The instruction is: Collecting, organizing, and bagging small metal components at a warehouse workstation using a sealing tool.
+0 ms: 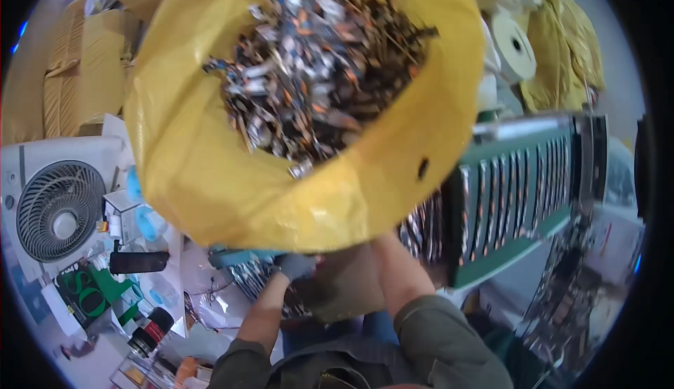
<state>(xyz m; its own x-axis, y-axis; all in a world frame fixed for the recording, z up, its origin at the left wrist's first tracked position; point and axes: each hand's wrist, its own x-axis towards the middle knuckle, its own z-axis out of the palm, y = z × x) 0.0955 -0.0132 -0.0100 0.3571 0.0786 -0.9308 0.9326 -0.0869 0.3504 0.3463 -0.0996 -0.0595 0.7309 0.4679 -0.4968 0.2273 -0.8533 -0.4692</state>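
A big yellow woven sack (337,213) fills the upper middle, its mouth wide open. Inside lies a heap of small silver, orange and dark strip-like pieces (309,73), slightly blurred. My left hand (298,266), in a grey glove, is below the sack's near rim beside a batch of shiny strips (253,277); its fingers are hidden. My right forearm (404,273) reaches up under the rim, and the sack covers that hand. More strips (425,231) show right of that arm. What either hand holds, if anything, cannot be made out.
On the right stands a green slotted rack (516,185) with rows of strips. Further right is a spread of loose pieces (572,305). A grey fan (63,210), a black phone-like object (139,262) and a dark cylindrical container (151,331) are at left. A white roll (512,45) stands behind.
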